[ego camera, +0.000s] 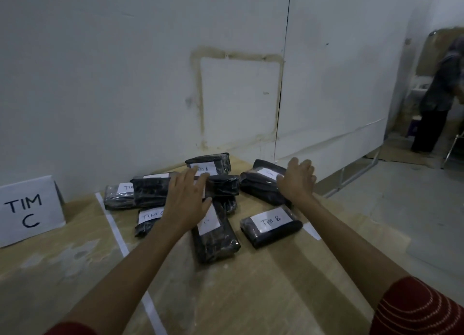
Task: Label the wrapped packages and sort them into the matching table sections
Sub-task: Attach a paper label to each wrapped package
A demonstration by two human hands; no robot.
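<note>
Several black wrapped packages with white labels lie in a loose pile on the wooden table (251, 297). My left hand (187, 201) hovers flat, fingers spread, over the middle of the pile, above a long package (150, 191). My right hand (297, 180) rests with open fingers on the far right package (258, 184). A package labelled TIM B (271, 225) lies apart at the front right. Another labelled TIM A (208, 165) sits at the back. A large one (216, 239) lies below my left hand, its label partly hidden.
A white card reading TIM C (29, 210) stands at the left. White tape lines (113, 224) divide the table into sections. The wall stands right behind the pile. A person (437, 96) stands far off at the right, beyond the table's edge.
</note>
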